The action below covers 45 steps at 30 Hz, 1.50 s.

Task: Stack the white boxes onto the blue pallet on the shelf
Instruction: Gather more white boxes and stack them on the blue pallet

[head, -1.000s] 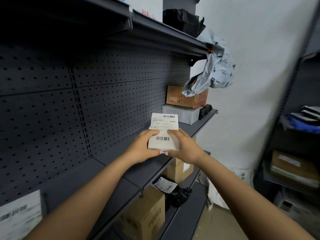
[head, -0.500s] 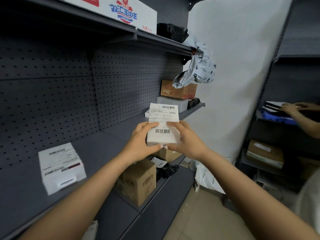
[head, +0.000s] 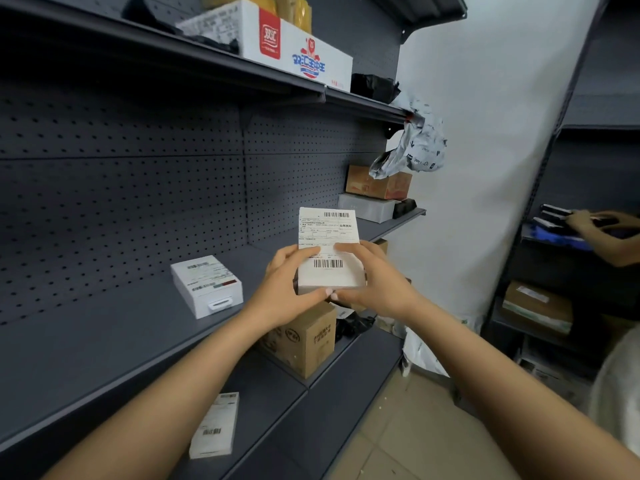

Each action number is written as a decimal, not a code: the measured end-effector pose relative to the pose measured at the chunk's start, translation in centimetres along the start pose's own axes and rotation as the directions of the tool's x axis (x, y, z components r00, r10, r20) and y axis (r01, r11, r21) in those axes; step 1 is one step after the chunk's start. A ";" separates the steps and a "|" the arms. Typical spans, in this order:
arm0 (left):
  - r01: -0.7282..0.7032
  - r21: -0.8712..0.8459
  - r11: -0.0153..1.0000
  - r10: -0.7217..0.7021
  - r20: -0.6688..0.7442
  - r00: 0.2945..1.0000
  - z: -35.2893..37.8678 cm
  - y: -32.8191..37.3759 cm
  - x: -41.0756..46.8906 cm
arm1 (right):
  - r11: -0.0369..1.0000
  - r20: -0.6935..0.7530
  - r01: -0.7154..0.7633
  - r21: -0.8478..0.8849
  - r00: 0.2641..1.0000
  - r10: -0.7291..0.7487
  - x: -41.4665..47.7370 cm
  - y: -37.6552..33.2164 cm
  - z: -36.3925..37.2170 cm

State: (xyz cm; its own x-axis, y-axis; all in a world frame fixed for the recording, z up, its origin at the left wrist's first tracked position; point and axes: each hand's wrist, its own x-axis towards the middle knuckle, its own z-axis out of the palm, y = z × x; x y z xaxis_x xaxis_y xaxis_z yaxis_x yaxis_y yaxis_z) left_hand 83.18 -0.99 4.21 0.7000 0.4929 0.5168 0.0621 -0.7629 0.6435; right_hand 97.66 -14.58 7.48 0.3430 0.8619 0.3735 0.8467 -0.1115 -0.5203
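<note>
- A dark grey metal shelf unit (head: 114,341) with a pegboard back (head: 138,202) runs along the left; a white wall (head: 485,168) closes the far end; pale tiled floor (head: 398,427) below; a second dark rack (head: 554,258) stands at the right.
- White boxes, three counted: one held in mid-air (head: 330,258) before the middle shelf, label and barcodes facing up; one lying flat (head: 206,285) on the middle shelf, left of the hands and apart from them; one lying (head: 215,426) on the lower shelf.
- Left hand (head: 287,292) grips the held box's left side, thumb on the label; right hand (head: 377,282) grips its right side, thumb on top; both closed around it.
- Brown cartons: one (head: 304,341) on the lower shelf under the hands; one (head: 377,183) at the far end atop a grey box (head: 367,207).
- One large printed carton (head: 277,46) on the top shelf; one crumpled grey mailer bag (head: 415,147) hanging at its end.
- Another person's hand (head: 602,226) reaches into the right rack.
</note>
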 end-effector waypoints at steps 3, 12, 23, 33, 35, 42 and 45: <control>0.002 0.010 1.000 -0.002 -0.016 1.000 -2.6 -0.4 -2.2 | 1.000 -0.005 0.020 0.023 1.000 -0.019 -0.5 -2.7 1.4; 0.083 0.091 0.992 -0.073 -0.103 0.992 -15.5 -3.5 -10.6 | 0.986 0.049 0.136 0.100 0.989 -0.141 0.3 -14.4 9.3; 0.289 0.197 0.937 -0.225 -0.292 0.930 -29.6 -6.6 -25.3 | 0.885 0.143 0.331 0.326 0.909 -0.392 0.0 -28.7 21.9; 0.527 0.249 0.812 -0.309 -0.582 0.752 -35.0 -4.6 -35.2 | 0.688 0.266 0.467 0.556 0.684 -0.679 0.0 -37.9 28.2; 0.579 0.254 0.774 -0.322 -0.630 0.707 -34.9 -3.5 -36.9 | 0.644 0.291 0.478 0.598 0.619 -0.729 -0.4 -39.1 29.0; 0.786 0.225 0.576 -0.340 -0.808 0.481 -32.0 2.5 -43.4 | 0.454 0.305 0.489 0.745 0.356 -0.883 -4.7 -42.8 30.8; 0.853 0.199 0.483 -0.296 -0.879 0.373 -30.4 5.8 -47.3 | 0.352 0.288 0.483 0.802 0.203 -0.936 -8.2 -45.2 31.2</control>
State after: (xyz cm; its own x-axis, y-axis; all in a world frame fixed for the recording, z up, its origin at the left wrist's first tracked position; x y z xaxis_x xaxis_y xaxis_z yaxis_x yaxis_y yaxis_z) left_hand 28.83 -16.06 0.67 -0.3829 0.7776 0.4988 0.7687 -0.0313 0.6389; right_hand 43.91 -1.15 3.94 -0.8397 0.4223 0.3414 0.1377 0.7737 -0.6185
